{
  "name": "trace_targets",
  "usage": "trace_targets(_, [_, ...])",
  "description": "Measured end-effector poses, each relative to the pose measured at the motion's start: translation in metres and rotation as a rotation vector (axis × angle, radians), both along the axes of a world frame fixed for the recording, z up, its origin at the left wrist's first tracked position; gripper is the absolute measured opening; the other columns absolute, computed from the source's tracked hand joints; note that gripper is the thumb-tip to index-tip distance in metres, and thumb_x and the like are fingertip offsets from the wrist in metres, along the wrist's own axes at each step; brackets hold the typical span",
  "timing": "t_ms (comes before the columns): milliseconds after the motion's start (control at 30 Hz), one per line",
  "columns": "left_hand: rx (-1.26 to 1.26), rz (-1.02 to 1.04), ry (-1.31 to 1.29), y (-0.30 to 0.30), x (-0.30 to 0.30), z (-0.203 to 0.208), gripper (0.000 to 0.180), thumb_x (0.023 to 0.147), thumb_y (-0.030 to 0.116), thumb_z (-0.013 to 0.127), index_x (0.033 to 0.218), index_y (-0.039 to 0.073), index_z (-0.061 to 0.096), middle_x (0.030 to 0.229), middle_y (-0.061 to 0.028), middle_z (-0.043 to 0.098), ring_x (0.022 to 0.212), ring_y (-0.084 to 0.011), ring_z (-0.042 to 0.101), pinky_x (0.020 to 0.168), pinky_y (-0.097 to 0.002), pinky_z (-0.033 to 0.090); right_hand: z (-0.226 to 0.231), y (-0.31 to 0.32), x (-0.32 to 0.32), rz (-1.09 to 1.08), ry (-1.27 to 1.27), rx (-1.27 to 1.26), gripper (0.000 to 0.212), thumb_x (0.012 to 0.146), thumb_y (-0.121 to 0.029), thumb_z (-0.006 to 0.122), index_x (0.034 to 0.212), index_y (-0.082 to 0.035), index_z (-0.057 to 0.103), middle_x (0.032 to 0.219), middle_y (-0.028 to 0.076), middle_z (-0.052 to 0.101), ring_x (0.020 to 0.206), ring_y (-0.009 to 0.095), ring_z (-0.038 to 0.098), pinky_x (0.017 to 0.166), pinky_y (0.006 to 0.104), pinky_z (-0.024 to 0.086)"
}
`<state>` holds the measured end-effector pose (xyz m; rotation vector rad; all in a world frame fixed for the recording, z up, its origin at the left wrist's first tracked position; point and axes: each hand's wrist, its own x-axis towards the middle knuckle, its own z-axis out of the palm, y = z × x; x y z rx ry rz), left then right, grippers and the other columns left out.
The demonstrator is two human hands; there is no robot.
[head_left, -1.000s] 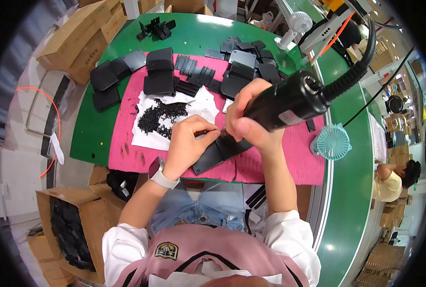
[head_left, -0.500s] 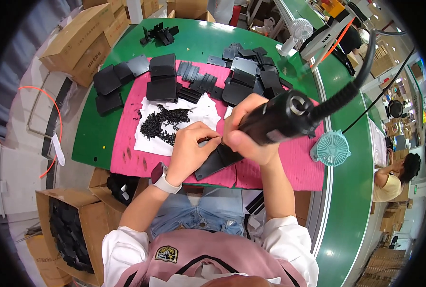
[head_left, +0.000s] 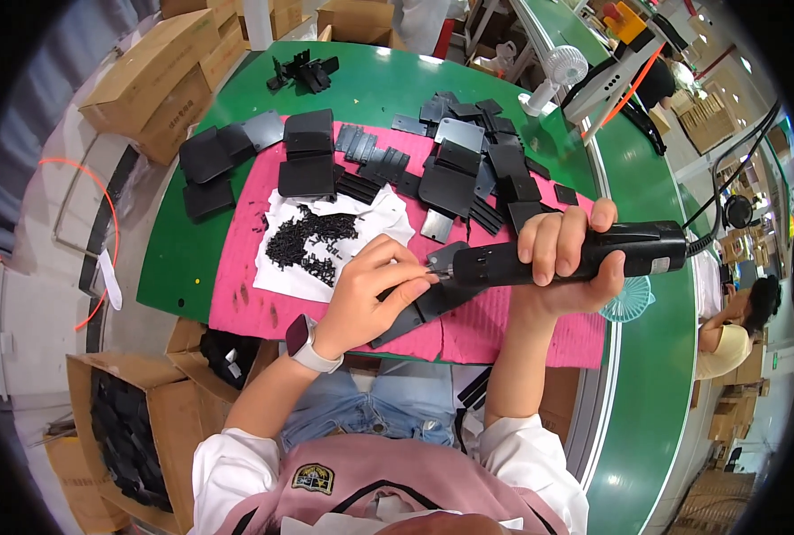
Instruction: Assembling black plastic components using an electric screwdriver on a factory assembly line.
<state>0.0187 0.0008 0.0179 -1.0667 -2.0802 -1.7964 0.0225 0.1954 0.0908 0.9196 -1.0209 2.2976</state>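
My right hand (head_left: 562,263) is wrapped round a black electric screwdriver (head_left: 642,242), held almost level with its bit pointing left. At the bit's tip, my left hand (head_left: 375,290) pinches its thumb and fingers together; whatever they hold is too small to make out. Below both hands, a flat black plastic part (head_left: 399,328) lies on the pink mat (head_left: 549,334), partly covered by them. Left of that part, a heap of small black screws (head_left: 292,242) is spread on a white cloth (head_left: 388,212).
Black plates (head_left: 308,176) and ribbed pieces (head_left: 384,165) are stacked along the mat's far side. More black parts (head_left: 303,71) sit farther back on the green table (head_left: 169,267). A teal fan (head_left: 627,301) stands at the right. An open carton (head_left: 183,428) of black pieces is at the lower left.
The screwdriver has swung from steeply upright over the black part to nearly level, its bit now at my left fingertips. My right hand has shifted right and turned with it.
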Motion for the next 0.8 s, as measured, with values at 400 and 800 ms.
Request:
trace_targets(400, [0.026,0.018,-0.049,-0.001,-0.004,-0.008,0.015,0.069,0.004,0.076,0.083,0.002,0.071,0.074,-0.0052,0.058,0.073,-0.0205,0.054,0.065,-0.0311,0.044,-0.007,-0.002,-0.002,0.093,-0.016,0.021,0.032,0.088,-0.034,0.054,0.104,-0.007,0.045,0.058,-0.001,0.047,0.041,0.012,0.047,0.048,0.0300,0.043])
trace_targets(800, [0.010,0.105,-0.072,-0.002,0.000,-0.012,0.018,0.064,0.004,0.078,0.079,0.001,0.071,0.070,-0.0054,0.059,0.070,-0.0188,0.055,0.061,-0.0297,0.044,-0.012,-0.026,0.013,-0.159,-0.234,-0.003,0.028,0.091,-0.029,0.047,0.107,-0.006,0.048,0.062,0.001,0.043,0.045,0.014,0.042,0.054,0.0331,0.041])
